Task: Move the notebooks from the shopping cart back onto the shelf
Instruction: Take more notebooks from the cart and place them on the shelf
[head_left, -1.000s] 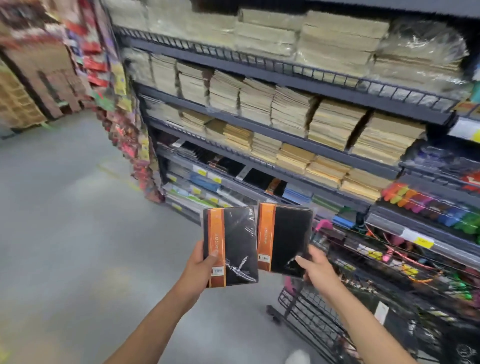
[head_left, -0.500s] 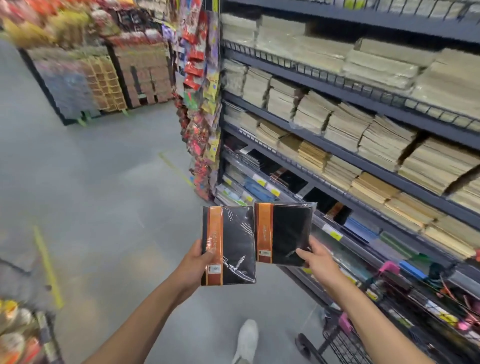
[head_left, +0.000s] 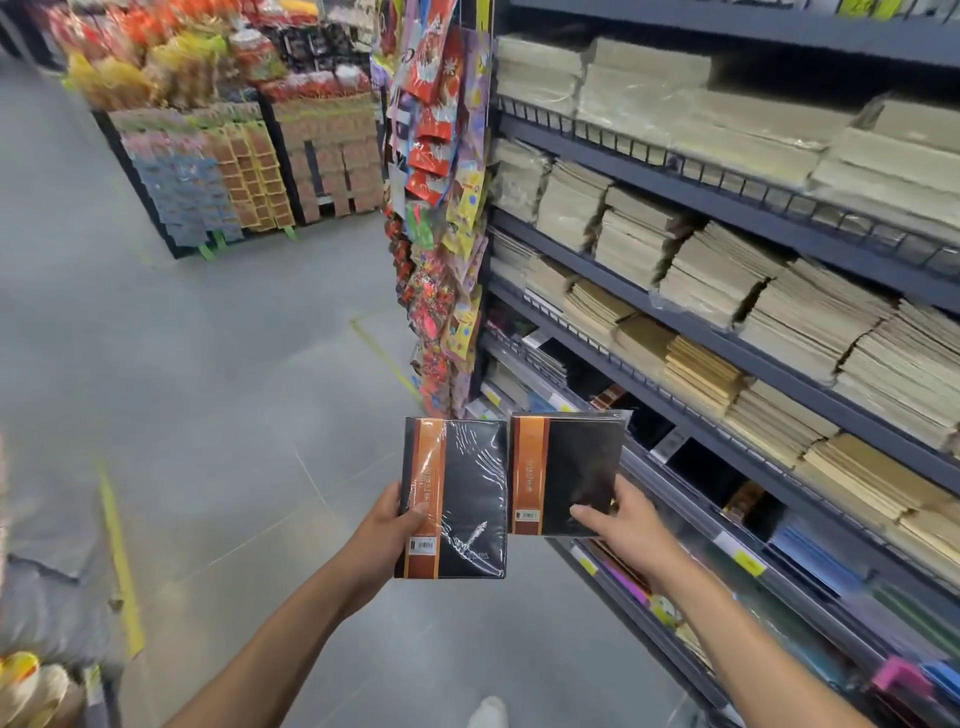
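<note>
Now, gripping the left notebook (head_left: 462, 499) in the left hand (head_left: 387, 530), with the thumb curled over its orange strip and the fingers hidden behind. Pinching the right notebook (head_left: 571, 467) in the right hand (head_left: 626, 519), with the thumb on the black front near the bottom edge and the fingers round the back. Holding both up in the air, upright, side by side, edges almost touching, the right one a bit higher. Both black, both wrapped in shiny clear plastic. Not on the shelf (head_left: 727, 28) yet, just in front of its low rows. Higher up on that dark metal shelf, rows packed with stacks of tan paper pads (head_left: 717, 275). At the near end of the shelf, strips of bright hanging packets (head_left: 441, 156). Down below, a grey floor (head_left: 234, 389) with a yellow line (head_left: 118, 551), and a white shoe (head_left: 488, 713) at the bottom edge.
</note>
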